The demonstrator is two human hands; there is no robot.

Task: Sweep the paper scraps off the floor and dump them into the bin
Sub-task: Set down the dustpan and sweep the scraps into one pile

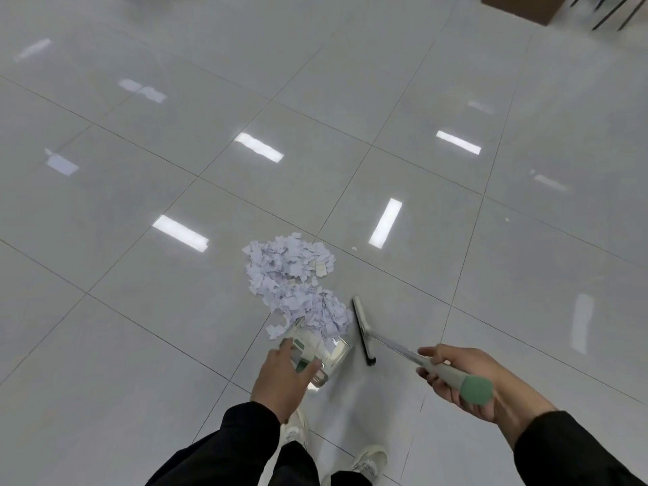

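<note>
A heap of white and pale purple paper scraps (292, 280) lies on the glossy tiled floor (140, 310). Its near end spills into a shiny metal container (324, 352) tipped on its side with the mouth toward the heap. My left hand (284, 378) grips that container from above, fingers curled round its wall. My right hand (456, 377) holds the grey-green handle of a small broom; its narrow black head (363, 329) rests on the floor just right of the container, beside the scraps.
My two feet in light shoes (368, 463) stand just below the hands. A brown box or furniture piece (522, 7) and dark chair legs (610, 12) sit at the far top right. A few stray specks (354, 248) lie past the heap.
</note>
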